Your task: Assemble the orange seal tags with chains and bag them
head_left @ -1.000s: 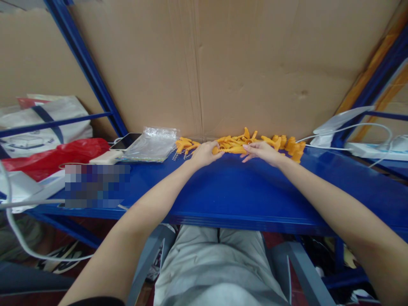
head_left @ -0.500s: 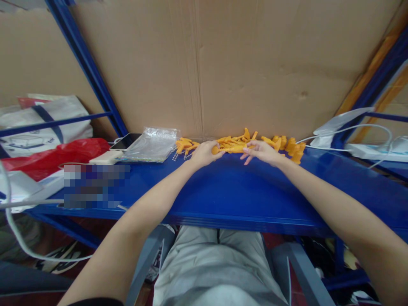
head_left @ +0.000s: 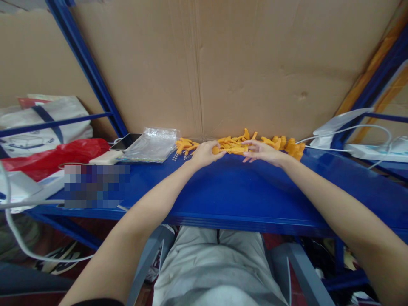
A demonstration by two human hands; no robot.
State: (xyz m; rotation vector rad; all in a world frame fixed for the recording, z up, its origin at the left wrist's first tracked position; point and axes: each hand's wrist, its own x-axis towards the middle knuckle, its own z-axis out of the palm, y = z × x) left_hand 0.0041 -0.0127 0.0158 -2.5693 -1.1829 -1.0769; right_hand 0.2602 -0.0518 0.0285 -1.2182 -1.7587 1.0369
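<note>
Both hands (head_left: pixel 205 154) (head_left: pixel 264 153) outstretched, slightly apart

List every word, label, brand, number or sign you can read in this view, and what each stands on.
None can be read for certain.
White bag: dark marks beside a line drawing, too small and blurred to read.
Clear plastic packets: no lettering can be made out.
Orange pieces: no markings legible.
Pixelated patch: anything beneath is hidden.

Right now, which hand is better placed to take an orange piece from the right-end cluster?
Probably the right hand: it is closer to the right-end cluster, while the left hand is farther away, gripping an orange piece.
</note>
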